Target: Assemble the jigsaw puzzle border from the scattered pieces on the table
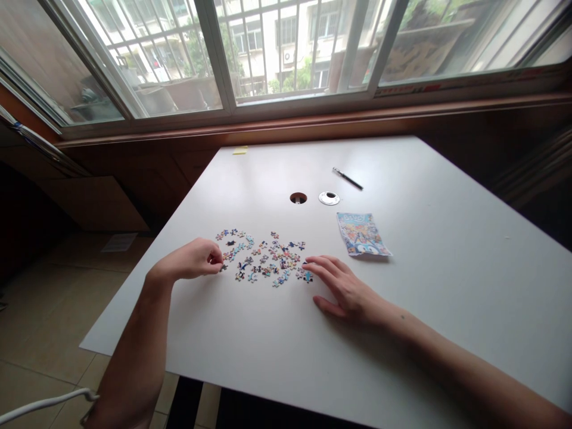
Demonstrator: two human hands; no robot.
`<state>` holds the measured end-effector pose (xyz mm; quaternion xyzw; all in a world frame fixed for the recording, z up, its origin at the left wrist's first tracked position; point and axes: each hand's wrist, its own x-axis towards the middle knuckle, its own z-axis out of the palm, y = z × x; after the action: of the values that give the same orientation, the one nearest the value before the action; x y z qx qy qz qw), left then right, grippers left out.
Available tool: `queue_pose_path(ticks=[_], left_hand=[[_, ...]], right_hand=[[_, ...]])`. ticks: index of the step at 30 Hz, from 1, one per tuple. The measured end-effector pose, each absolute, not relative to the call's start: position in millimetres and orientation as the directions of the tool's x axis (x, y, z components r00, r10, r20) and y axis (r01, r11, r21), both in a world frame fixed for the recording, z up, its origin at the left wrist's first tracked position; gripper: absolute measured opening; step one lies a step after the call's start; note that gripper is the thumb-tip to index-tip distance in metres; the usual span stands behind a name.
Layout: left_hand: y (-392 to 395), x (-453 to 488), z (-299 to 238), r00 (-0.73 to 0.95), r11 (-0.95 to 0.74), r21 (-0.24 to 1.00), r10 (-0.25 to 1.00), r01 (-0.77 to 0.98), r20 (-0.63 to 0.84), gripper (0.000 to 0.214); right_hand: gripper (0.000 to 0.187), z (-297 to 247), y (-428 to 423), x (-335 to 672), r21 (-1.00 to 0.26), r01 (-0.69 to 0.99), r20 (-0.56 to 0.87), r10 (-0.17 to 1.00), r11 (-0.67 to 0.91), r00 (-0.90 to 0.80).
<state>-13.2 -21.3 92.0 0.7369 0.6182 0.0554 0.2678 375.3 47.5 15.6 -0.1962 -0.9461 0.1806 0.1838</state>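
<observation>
Jigsaw puzzle pieces (268, 259) lie loose in a scattered cluster on the white table (250, 333), mostly with their coloured faces showing. At the cluster's left edge, my left hand (194, 259) is closed, thumb and fingers pinched on a small puzzle piece (223, 268) at the table surface. On the other side, my right hand (346, 289) is open, palm down and fingers spread. Its fingertips reach the rightmost pieces, close to a light blue piece (308, 276); whether they touch is hard to see.
A printed picture sheet (364, 234) with a creased lower edge lies right of the pieces. Farther back are a pen (347, 179), a round cable hole (298, 198) and its ring-shaped cover (329, 198). A yellow sticky note (240, 150) is near the far edge, below the windows.
</observation>
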Motion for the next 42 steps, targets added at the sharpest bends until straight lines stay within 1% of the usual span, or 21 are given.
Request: queue_pose_path(ticks=[4, 7, 9, 11, 12, 13, 15, 17, 21, 23, 25, 27, 29, 31, 34, 38, 40, 41, 42], left_hand=[[-35, 12, 94, 0.364, -0.204, 0.503, 0.899, 0.84, -0.244, 0.019], [-46, 24, 84, 0.339, -0.215, 0.494, 0.925, 0.842, -0.174, 0.023], [-55, 21, 77, 0.238, -0.172, 0.481, 0.968, 0.86, -0.08, 0.025], [-65, 11, 71, 0.024, -0.06, 0.45, 0.996, 0.891, 0.086, 0.029], [-71, 5, 68, -0.089, 0.018, 0.418, 0.985, 0.908, 0.149, 0.029], [-76, 1, 64, -0.163, 0.076, 0.396, 0.968, 0.915, 0.191, 0.028], [-85, -4, 56, -0.241, 0.145, 0.385, 0.946, 0.912, 0.215, 0.026], [-90, -3, 47, -0.275, 0.168, 0.383, 0.93, 0.908, 0.244, 0.025], [-91, 3, 38, -0.263, 0.15, 0.361, 0.921, 0.92, 0.289, 0.021], [-90, 7, 41, -0.272, 0.151, 0.37, 0.914, 0.917, 0.301, 0.02], [-89, 16, 47, -0.288, 0.135, 0.437, 0.907, 0.889, 0.306, 0.019], [-89, 31, 54, -0.255, 0.066, 0.552, 0.928, 0.831, 0.272, 0.018], [-88, 51, 58, -0.117, -0.035, 0.646, 0.975, 0.762, 0.191, 0.016], [-87, 73, 56, -0.013, -0.09, 0.677, 0.989, 0.73, 0.145, 0.015], [-84, 100, 47, 0.097, -0.146, 0.651, 0.989, 0.745, 0.11, 0.015], [-81, 103, 44, 0.129, -0.235, 0.59, 0.968, 0.773, 0.216, 0.016], [-79, 86, 49, 0.072, -0.227, 0.564, 0.956, 0.794, 0.284, 0.017], [-78, 75, 52, 0.0, -0.181, 0.533, 0.947, 0.826, 0.321, 0.017], [-76, 62, 55, -0.075, -0.098, 0.488, 0.943, 0.867, 0.324, 0.019]], right_hand=[[0.064, 16, 46, 375, -0.418, 0.314, 0.278, 0.449, 0.853, -0.849], [0.066, 16, 45, 374, -0.415, 0.32, 0.285, 0.456, 0.852, -0.843], [0.066, 16, 43, 372, -0.409, 0.328, 0.29, 0.463, 0.851, -0.838], [0.065, 15, 41, 371, -0.402, 0.335, 0.303, 0.469, 0.852, -0.83], [0.064, 15, 40, 371, -0.4, 0.338, 0.309, 0.473, 0.852, -0.825], [0.064, 14, 39, 370, -0.399, 0.341, 0.313, 0.476, 0.851, -0.822], [0.063, 13, 39, 370, -0.398, 0.342, 0.322, 0.479, 0.851, -0.816], [0.064, 11, 39, 370, -0.398, 0.339, 0.334, 0.479, 0.852, -0.812], [0.065, 11, 39, 371, -0.4, 0.338, 0.342, 0.481, 0.852, -0.807], [0.065, 13, 39, 372, -0.407, 0.34, 0.336, 0.485, 0.848, -0.807], [0.064, 15, 39, 372, -0.414, 0.342, 0.328, 0.489, 0.844, -0.808], [0.064, 17, 39, 372, -0.415, 0.344, 0.323, 0.491, 0.842, -0.809], [0.063, 17, 39, 373, -0.416, 0.347, 0.321, 0.493, 0.841, -0.808], [0.064, 16, 39, 374, -0.419, 0.346, 0.324, 0.494, 0.839, -0.807], [0.065, 13, 39, 374, -0.427, 0.34, 0.339, 0.496, 0.838, -0.799], [0.067, 11, 40, 375, -0.424, 0.34, 0.343, 0.496, 0.839, -0.798], [0.066, 11, 40, 375, -0.422, 0.341, 0.34, 0.496, 0.84, -0.799], [0.066, 12, 39, 375, -0.422, 0.341, 0.338, 0.495, 0.84, -0.8], [0.066, 12, 39, 375, -0.422, 0.341, 0.338, 0.494, 0.84, -0.801]])
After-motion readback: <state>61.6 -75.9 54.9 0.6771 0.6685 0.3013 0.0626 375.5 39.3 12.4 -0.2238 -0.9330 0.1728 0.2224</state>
